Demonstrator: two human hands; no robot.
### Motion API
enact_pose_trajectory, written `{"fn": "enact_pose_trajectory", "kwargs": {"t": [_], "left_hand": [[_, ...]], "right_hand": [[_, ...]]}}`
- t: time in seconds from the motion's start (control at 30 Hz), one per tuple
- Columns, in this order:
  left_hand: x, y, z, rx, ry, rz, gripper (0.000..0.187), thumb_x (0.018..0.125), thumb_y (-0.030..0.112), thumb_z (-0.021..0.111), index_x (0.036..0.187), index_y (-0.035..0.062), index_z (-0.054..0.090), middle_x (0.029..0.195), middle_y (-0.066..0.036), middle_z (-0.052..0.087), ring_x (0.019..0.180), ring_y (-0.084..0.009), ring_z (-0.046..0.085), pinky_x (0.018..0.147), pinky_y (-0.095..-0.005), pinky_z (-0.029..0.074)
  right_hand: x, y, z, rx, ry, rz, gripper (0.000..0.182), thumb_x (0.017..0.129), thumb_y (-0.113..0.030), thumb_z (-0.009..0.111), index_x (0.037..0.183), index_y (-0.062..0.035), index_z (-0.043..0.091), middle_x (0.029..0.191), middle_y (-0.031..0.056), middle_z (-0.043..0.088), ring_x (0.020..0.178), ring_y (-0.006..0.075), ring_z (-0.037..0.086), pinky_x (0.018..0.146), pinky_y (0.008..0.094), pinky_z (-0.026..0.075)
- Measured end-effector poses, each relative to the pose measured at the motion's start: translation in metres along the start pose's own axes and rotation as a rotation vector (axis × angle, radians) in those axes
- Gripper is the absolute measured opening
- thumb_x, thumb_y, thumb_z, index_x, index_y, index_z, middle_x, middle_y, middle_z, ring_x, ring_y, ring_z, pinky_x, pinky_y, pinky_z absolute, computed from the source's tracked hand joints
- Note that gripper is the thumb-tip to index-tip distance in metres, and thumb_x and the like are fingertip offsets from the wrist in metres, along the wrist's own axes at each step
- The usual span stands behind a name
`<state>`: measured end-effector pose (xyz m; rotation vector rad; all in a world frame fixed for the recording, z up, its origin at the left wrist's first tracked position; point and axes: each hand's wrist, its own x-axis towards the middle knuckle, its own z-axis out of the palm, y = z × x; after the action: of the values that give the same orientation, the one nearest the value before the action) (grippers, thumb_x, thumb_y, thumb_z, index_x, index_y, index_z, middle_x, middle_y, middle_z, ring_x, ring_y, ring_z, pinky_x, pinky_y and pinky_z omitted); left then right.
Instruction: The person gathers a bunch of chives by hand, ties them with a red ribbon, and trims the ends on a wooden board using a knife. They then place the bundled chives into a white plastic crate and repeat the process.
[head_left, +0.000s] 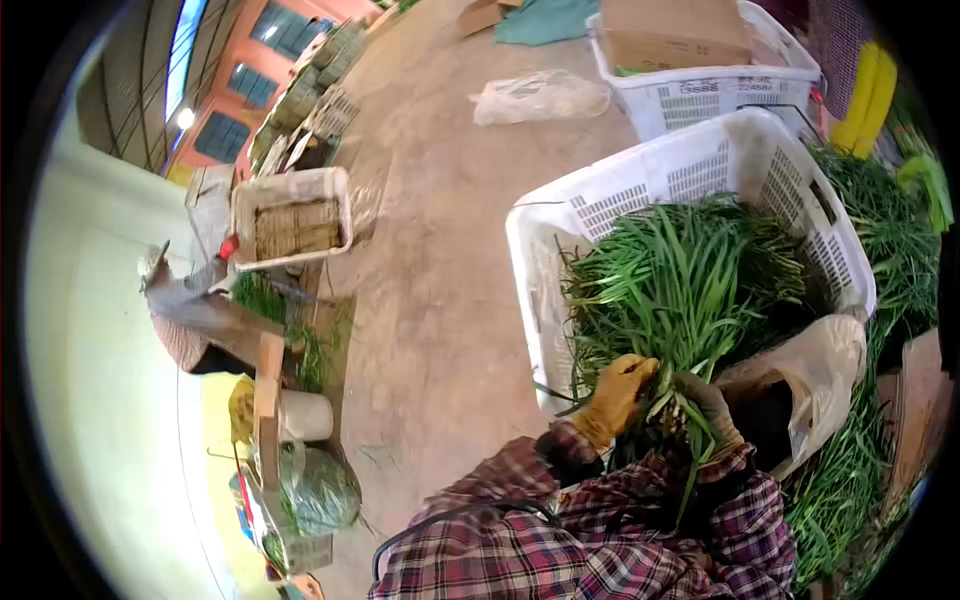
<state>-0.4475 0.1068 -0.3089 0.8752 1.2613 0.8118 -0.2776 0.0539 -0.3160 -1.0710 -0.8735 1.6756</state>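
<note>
Gloved fingers [640, 372] of the left hand [615, 397] were curled shut around the base of a bunch of long green leaves [690, 290], and the right hand [708, 408], in a darker glove, closed on the same bunch from the other side, though leaves crossed its fingers and hid exactly how they lay. Both plaid sleeves [620, 530] met just below the bunch. The bunch itself rested at the near rim of a white slotted crate [720, 160], its root ends pale and clumped in the hands, its thin blades fanning up and away into the mass of like greens that filled the crate. Behind that crate stood a second white crate [700, 95] holding a brown cardboard box [675, 35]. A limp plastic bag [815, 365] sagged open just right of the hands, with loose greens [885, 240] heaped beyond it. A crumpled clear bag [540, 97] lay on the bare concrete floor [440, 250], which ran back toward stacked crates [320, 75] and an orange wall with windows [250, 85]. At the far left a co-worker [190, 310] in a striped shirt bent beside a white tray [292, 220] of bundled, brownish stock, near a white bucket [305, 415] and a netted sack of greens [318, 490].
</note>
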Motion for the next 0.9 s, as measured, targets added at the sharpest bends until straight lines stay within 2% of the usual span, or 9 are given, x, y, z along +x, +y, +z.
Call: {"fn": "enact_pose_trajectory", "kwargs": {"t": [0.3,0.33,0.43,0.47,0.5,0.57,0.7,0.77,0.9], "left_hand": [[0.034,-0.048,0.033,0.097,0.212,0.107,0.031,0.093,0.026,0.053,0.110,0.0004,0.054,0.089,-0.004,0.057,0.077,-0.0137,0.050,0.069,-0.0297,0.043],[0.035,-0.047,0.028,0.256,0.190,0.147,0.034,0.094,0.028,0.050,0.113,0.0007,0.052,0.094,-0.004,0.057,0.083,-0.0157,0.051,0.074,-0.0301,0.043],[-0.003,0.021,0.028,0.228,-0.078,0.018,0.042,0.097,0.034,0.040,0.124,0.0024,0.043,0.111,-0.010,0.052,0.099,-0.0248,0.051,0.087,-0.0349,0.043],[-0.009,0.011,0.015,0.373,-0.189,0.268,0.044,0.097,0.035,0.039,0.126,0.0026,0.040,0.116,-0.012,0.049,0.104,-0.0261,0.050,0.090,-0.0364,0.043],[-0.008,0.002,0.002,0.498,-0.283,0.541,0.046,0.097,0.036,0.037,0.129,0.0028,0.037,0.122,-0.014,0.046,0.109,-0.0274,0.048,0.092,-0.0379,0.042],[-0.037,0.087,0.015,-0.258,-0.162,-0.182,0.050,0.090,0.034,0.053,0.126,0.0011,0.038,0.121,-0.014,0.048,0.105,-0.0197,0.053,0.093,-0.0346,0.046],[-0.027,0.059,-0.017,-0.048,-0.325,0.089,0.054,0.092,0.036,0.050,0.133,0.0060,0.034,0.117,-0.013,0.050,0.106,-0.0195,0.052,0.089,-0.0346,0.048],[-0.035,0.042,0.000,-0.113,-0.560,-0.374,0.071,0.088,0.052,0.048,0.138,0.0063,0.027,0.132,-0.013,0.041,0.118,-0.0241,0.045,0.092,-0.0389,0.045],[-0.007,0.029,0.017,-0.708,-0.699,-0.435,0.084,0.082,0.064,0.045,0.140,0.0078,0.023,0.140,-0.014,0.032,0.125,-0.0285,0.036,0.102,-0.0451,0.035]], "right_hand": [[0.007,0.036,-0.029,-0.041,-0.065,-0.007,0.041,0.093,-0.018,0.050,0.129,-0.0007,0.044,0.123,0.0114,0.052,0.109,0.0175,0.051,0.091,0.0301,0.042],[0.018,0.012,-0.012,0.606,-0.043,0.404,0.038,0.088,-0.018,0.056,0.121,0.0015,0.052,0.107,0.0082,0.060,0.087,0.0142,0.060,0.071,0.0276,0.050],[-0.004,-0.004,-0.002,0.736,0.010,0.250,0.032,0.089,-0.018,0.054,0.117,-0.0009,0.055,0.097,0.0061,0.062,0.083,0.0096,0.059,0.064,0.0198,0.048],[-0.008,-0.092,0.029,0.270,0.293,0.549,0.031,0.090,-0.017,0.054,0.115,0.0005,0.055,0.103,0.0073,0.061,0.090,0.0120,0.059,0.074,0.0235,0.049],[-0.023,-0.089,0.027,0.493,0.180,0.231,0.028,0.090,-0.017,0.054,0.111,0.0007,0.057,0.096,0.0079,0.063,0.087,0.0143,0.060,0.077,0.0253,0.049],[-0.024,-0.076,0.012,0.044,0.107,-0.294,0.024,0.089,-0.017,0.055,0.105,0.0007,0.059,0.088,0.0093,0.065,0.082,0.0162,0.062,0.075,0.0247,0.049],[-0.021,-0.120,0.006,0.605,-0.138,0.207,0.023,0.088,-0.015,0.055,0.102,0.0022,0.061,0.083,0.0096,0.065,0.078,0.0162,0.062,0.073,0.0241,0.049],[-0.003,-0.088,-0.001,0.338,0.156,0.418,0.025,0.085,-0.014,0.060,0.101,0.0048,0.061,0.088,0.0107,0.066,0.080,0.0166,0.062,0.075,0.0257,0.048],[-0.021,-0.084,0.003,0.302,0.014,0.350,0.035,0.075,-0.018,0.073,0.101,0.0025,0.062,0.097,0.0070,0.064,0.090,0.0138,0.058,0.076,0.0260,0.047]]}}
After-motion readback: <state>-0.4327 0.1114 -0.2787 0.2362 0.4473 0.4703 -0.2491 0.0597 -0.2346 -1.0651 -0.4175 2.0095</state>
